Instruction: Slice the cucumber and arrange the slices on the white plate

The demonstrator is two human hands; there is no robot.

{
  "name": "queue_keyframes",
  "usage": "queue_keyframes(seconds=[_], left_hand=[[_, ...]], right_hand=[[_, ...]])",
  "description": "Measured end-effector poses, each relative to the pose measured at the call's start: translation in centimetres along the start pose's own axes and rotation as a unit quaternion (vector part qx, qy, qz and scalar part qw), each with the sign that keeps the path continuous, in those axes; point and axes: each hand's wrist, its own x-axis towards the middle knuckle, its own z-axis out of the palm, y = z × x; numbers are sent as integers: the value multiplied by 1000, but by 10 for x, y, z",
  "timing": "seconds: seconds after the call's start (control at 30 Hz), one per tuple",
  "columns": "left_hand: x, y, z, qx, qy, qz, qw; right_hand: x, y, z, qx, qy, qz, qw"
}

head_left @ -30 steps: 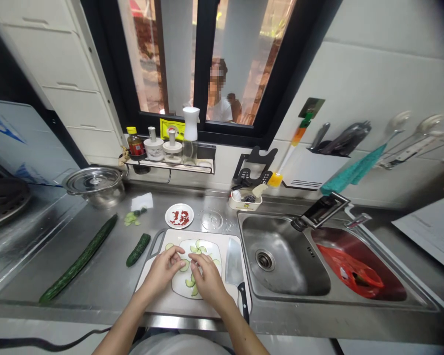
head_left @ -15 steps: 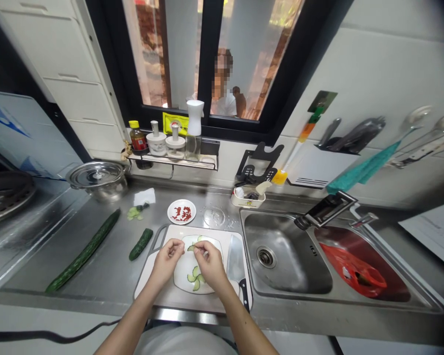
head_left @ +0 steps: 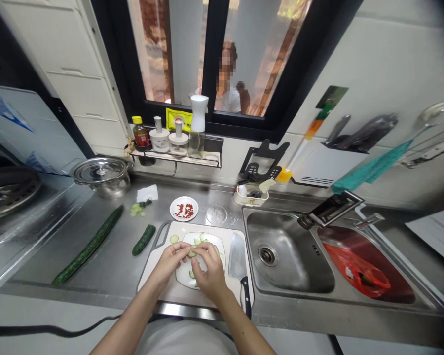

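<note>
cucumber slices being handled right beside a bare cleaver

taking the white plate (head_left: pixel 184 277) on the cutting board (head_left: pixel 159 283) as the landmark: far to its left a long cucumber (head_left: pixel 89 245) lies loose on the steel desk (head_left: pixel 118 266), and a short cucumber piece (head_left: pixel 144 239) lies nearer; both are round and could roll if the board is nudged. a stray slice (head_left: pixel 173 239) sits on the board just off the plate's upper-left rim.

over the plate, the left hand (head_left: pixel 170 261) and right hand (head_left: pixel 209 271) meet, fingers closed in a pinch on a cucumber slice (head_left: pixel 191 254) between them. the slice looks thin and wet, so i judge it could slip or tear in the fingers.

just right of the plate, a cleaver (head_left: pixel 238 266) lies flat on the board, handle toward the desk's front edge. the right wrist is near it; a sideways sweep could catch the blade or knock it into the sink (head_left: pixel 284 256) further right.

behind the plate, a small dish of red bits (head_left: pixel 184 208) stands well apart.
</note>
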Motion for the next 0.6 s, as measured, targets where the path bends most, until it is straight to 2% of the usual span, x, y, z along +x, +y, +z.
queue_keyframes(seconds=[0.07, 0.17, 0.27, 0.37, 0.47, 0.6], left_hand=[[-1, 2, -2, 21, -1, 17, 1000], [-3, 8, -2, 55, -11, 44, 997], [-5, 13, -1, 76, -28, 58, 995], [-6, 11, -1, 58, 1, 58, 997], [-5, 1, -3, -5, 32, -2, 999], [-4, -12, -4, -132, -32, -115, 984]], right_hand=[[3, 0, -4, 41, 4, 53, 998], [10, 3, -10, 62, -31, 112, 991], [15, 5, -13, 72, -73, 121, 987], [16, 5, -12, 84, -71, 136, 985], [17, 3, -12, 99, -51, 149, 983], [17, 0, -14, 119, -51, 125, 984]])
